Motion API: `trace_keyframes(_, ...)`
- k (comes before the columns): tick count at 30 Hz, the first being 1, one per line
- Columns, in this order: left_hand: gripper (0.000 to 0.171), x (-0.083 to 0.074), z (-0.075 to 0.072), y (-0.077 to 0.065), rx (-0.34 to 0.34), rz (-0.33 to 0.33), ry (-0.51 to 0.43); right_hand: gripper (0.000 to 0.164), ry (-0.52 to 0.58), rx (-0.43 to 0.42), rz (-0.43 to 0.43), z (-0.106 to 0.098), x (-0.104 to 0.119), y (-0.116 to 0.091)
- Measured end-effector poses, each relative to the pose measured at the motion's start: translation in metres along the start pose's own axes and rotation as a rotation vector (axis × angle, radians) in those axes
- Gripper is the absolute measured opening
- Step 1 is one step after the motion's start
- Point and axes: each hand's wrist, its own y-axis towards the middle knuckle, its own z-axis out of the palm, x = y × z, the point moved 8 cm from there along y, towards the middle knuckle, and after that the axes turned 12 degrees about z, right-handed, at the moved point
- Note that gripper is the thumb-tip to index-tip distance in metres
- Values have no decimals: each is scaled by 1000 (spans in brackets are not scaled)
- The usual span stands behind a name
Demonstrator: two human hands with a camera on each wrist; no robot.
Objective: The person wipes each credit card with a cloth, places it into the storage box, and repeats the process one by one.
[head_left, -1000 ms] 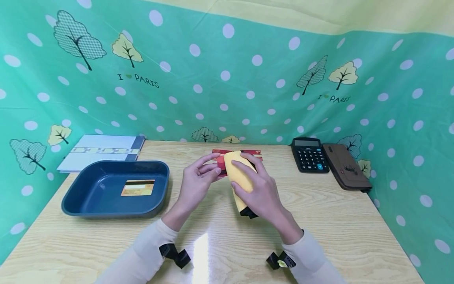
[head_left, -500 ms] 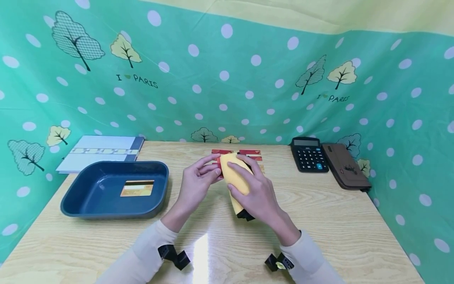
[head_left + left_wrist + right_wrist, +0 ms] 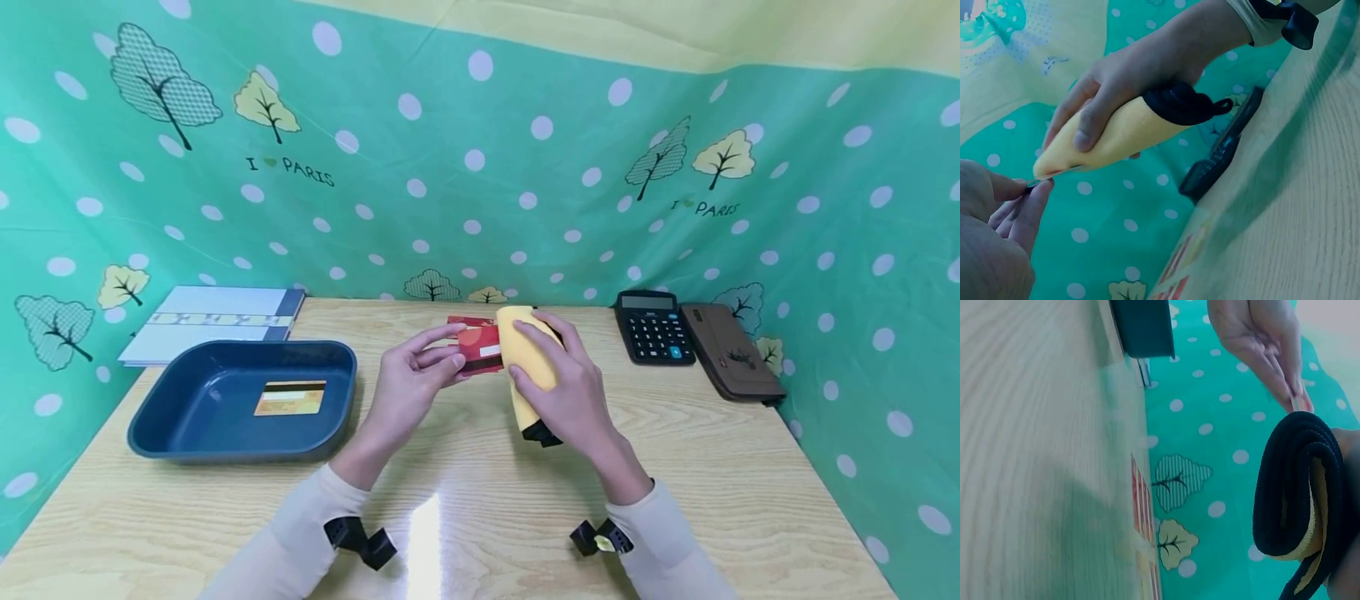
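Note:
In the head view my left hand [image 3: 412,375] pinches a red bank card [image 3: 482,350] between thumb and fingers, its dark stripe along the lower edge. My right hand [image 3: 566,387] grips a folded yellow cloth [image 3: 528,350] with black edging, the thumb on its near face. The cloth's left edge overlaps the card's right end. From the left wrist, the card shows edge-on at the left fingertips, right at the cloth [image 3: 1116,134]. The right wrist camera shows the cloth's layered black end [image 3: 1300,481] and the left hand [image 3: 1266,344] beyond. Both are held above the table.
Red printed cards [image 3: 468,320] lie on the table [image 3: 450,517] behind the hands. A navy basin [image 3: 243,454] on the left holds an orange card [image 3: 291,400]. Behind it lies a white-and-blue folder [image 3: 217,304]. A calculator [image 3: 654,329] and brown pouch [image 3: 731,354] sit at right.
The cloth first slid left across the red card, then moved right with my right hand, uncovering more of the card. My left hand stays nearly in place, gripping the card.

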Motion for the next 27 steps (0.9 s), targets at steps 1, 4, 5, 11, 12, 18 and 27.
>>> trace_keyframes(1, 42, 1, -1, 0, 7, -11, 11, 56, 2, -2, 7, -1, -2, 1)
trace_keyframes(4, 44, 2, -5, 1, 23, -38, 24, 55, 4, -12, 28, -5, -10, 4)
trace_keyframes(5, 45, 2, -6, 1, 29, -43, 19, 55, 5, -17, 34, -6, -12, 4)
trace_keyframes(11, 47, -3, -8, 3, 42, -44, -41, 55, -1, -57, 64, -16, -24, 9)
trace_keyframes(12, 47, -4, -9, 3, 46, -45, -42, 55, 0, -62, 70, -17, -25, 10)
trace_keyframes(18, 45, -17, -21, 4, 66, -47, -1, 56, 19, -86, 83, -21, -32, 13)
trace_keyframes(27, 50, -38, -71, 0, 22, 10, 57, 56, 26, -81, 89, -21, -33, 13)
